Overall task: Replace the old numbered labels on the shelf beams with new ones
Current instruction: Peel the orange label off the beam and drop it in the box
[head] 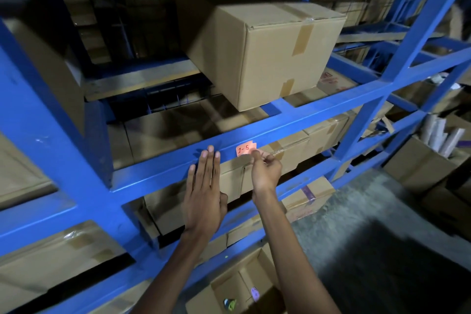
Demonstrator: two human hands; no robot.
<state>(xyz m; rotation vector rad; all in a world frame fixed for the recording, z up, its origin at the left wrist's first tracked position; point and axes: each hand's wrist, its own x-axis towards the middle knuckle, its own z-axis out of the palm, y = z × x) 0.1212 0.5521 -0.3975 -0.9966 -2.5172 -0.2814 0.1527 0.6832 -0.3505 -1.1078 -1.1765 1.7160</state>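
- Right hand (266, 168): fingers curled; thumb and forefinger pinch the lower right corner of the label; this is the nearer hand to it.
- Label (245, 149): orange, marked "1-5"; just above and left of the right hand, on the front face of the beam; long axis along the beam.
- Left hand (204, 191): flat, fingers straight, holding nothing; fingertips touch the beam just left of the label.
- Beam (316, 113): blue; rises rightward beyond both hands.
- Judgement: a peel would probably run leftward from the pinched corner; whether the label is old or new cannot be told.
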